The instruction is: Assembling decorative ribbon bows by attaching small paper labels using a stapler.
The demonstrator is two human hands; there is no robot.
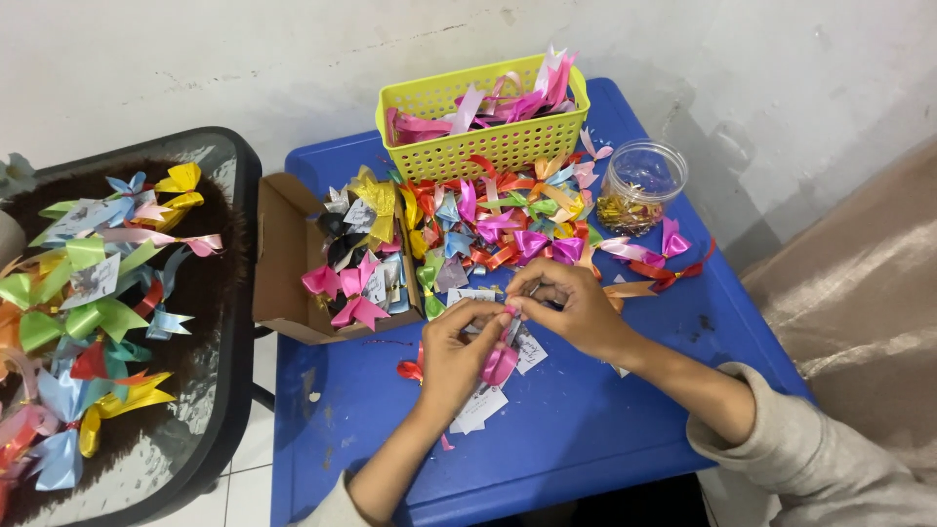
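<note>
Left hand (451,353) pinches the pink ribbon bow (501,363) shut, right hand (571,307) nipping its middle to steady it above the blue table (586,429), beside loose bows.

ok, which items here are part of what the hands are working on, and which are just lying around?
In hand:
- left hand and right hand, pinching the pink ribbon bow
- white paper tags under them

Lying about:
- yellow basket of ribbons
- clear jar
- cardboard box of bows
- loose ribbon pile
- bows on the black side table
</note>
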